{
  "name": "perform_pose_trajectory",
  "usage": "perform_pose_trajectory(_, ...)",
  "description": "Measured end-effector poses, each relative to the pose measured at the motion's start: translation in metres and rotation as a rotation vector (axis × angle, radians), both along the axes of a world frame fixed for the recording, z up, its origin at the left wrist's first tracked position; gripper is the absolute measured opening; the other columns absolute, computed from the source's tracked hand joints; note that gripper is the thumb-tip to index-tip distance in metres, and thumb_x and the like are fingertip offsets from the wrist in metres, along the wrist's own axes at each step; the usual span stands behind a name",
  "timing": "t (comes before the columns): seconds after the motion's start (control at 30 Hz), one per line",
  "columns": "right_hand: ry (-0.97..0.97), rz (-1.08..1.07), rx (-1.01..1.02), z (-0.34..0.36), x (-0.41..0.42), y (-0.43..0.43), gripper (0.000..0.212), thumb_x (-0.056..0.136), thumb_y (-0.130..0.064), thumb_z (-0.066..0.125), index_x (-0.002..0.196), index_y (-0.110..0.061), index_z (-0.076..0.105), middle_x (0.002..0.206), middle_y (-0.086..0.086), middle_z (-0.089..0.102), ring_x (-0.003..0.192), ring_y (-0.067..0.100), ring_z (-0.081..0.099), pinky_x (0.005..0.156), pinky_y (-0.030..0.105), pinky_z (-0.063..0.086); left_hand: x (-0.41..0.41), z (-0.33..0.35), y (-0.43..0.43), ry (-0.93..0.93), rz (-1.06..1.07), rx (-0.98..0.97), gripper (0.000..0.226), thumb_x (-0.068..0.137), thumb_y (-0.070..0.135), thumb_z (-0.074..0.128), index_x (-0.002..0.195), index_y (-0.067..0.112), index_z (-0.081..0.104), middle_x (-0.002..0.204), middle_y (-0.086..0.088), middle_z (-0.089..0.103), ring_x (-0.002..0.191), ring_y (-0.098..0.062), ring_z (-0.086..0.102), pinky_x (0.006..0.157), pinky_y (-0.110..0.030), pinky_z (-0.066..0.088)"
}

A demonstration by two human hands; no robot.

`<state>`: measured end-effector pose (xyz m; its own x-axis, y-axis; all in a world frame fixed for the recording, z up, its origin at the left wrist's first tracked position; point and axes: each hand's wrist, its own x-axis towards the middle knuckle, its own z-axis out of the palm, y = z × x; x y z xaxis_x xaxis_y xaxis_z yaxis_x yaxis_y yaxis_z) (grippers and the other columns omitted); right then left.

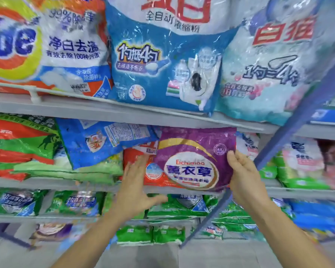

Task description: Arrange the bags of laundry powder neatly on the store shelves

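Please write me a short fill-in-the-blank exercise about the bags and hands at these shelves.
1. The right hand pinches the ____ bag's right edge.
2. The left hand is spread ____, holding nothing.
3. The tilted blue bag lies to the ____ of the purple bag.

Missing words: purple; open; left

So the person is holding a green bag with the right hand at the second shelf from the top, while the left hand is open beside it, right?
Not quite: the head view shows the bag is purple, not green. The right hand does grip its right edge at the second shelf from the top, and the left hand is open beside it.
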<state>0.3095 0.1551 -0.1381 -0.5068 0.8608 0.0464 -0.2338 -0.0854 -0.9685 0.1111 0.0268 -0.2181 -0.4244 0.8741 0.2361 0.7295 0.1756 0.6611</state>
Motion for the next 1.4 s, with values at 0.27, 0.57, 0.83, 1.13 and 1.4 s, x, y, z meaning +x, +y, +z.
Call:
perform_pose_trajectory(0.27, 0.181, -0.059, -0.121, 0.03, 0.103, 0.011, 0.057, 0.045, -0.044, 0.087, 0.092, -0.016, 0.074, 0.096, 0.007, 0.073, 0.084, 0.017, 0.07, 0.073, 0.032, 0.058, 0.102, 0.038, 0.054, -0.809, -0.345, -0.04, 0.029, 0.08, 0.005, 0.069, 0.104, 0.014, 0.055, 0.078, 0.027, 0.07, 0.081, 0.015, 0.062, 0.068, -0.004, 0.045)
perform_pose_trajectory(0.57, 0.198, -0.374, -0.043, 0.074, 0.267, 0.061, 0.084, 0.026, -0.048, 0.093, 0.097, -0.011, 0.068, 0.093, 0.008, 0.073, 0.079, 0.017, 0.071, 0.063, 0.028, 0.057, 0.251, 0.066, 0.135, -0.77, -0.392, 0.039, 0.013, 0.085, 0.008, 0.064, 0.079, 0.018, 0.061, 0.053, 0.023, 0.065, 0.056, 0.012, 0.059, 0.056, -0.004, 0.042)
perform_pose_trajectory(0.83, 0.052, -0.459, 0.342, 0.134, 0.422, 0.127, 0.057, 0.039, -0.063, 0.083, 0.08, -0.023, 0.077, 0.08, -0.002, 0.075, 0.071, 0.008, 0.069, 0.065, 0.02, 0.054, 0.411, 0.102, 0.222, -0.773, -0.482, 0.08, 0.039, 0.076, 0.048, 0.066, 0.065, 0.013, 0.054, 0.06, 0.007, 0.06, 0.055, -0.007, 0.055, 0.062, -0.026, 0.044)
perform_pose_trajectory(1.13, -0.116, -0.535, 0.331, 0.119, 0.562, 0.196, 0.081, 0.055, -0.072, 0.07, 0.121, -0.027, 0.056, 0.107, -0.011, 0.069, 0.091, 0.008, 0.066, 0.074, 0.02, 0.05, 0.543, 0.137, 0.296, -0.831, -0.481, 0.212, 0.032, 0.092, 0.024, 0.052, 0.063, 0.012, 0.055, 0.045, 0.015, 0.061, 0.045, 0.009, 0.055, 0.048, -0.004, 0.039)
perform_pose_trajectory(1.4, -0.332, -0.467, 0.314, 0.088, 0.627, 0.272, 0.048, 0.076, -0.035, 0.074, 0.116, -0.034, 0.047, 0.111, -0.008, 0.067, 0.097, -0.001, 0.064, 0.078, 0.016, 0.051, 0.63, 0.164, 0.418, -0.878, -0.504, 0.276, 0.074, 0.054, 0.086, 0.05, 0.079, 0.016, 0.05, 0.076, -0.005, 0.049, 0.07, -0.016, 0.047, 0.067, -0.031, 0.034)
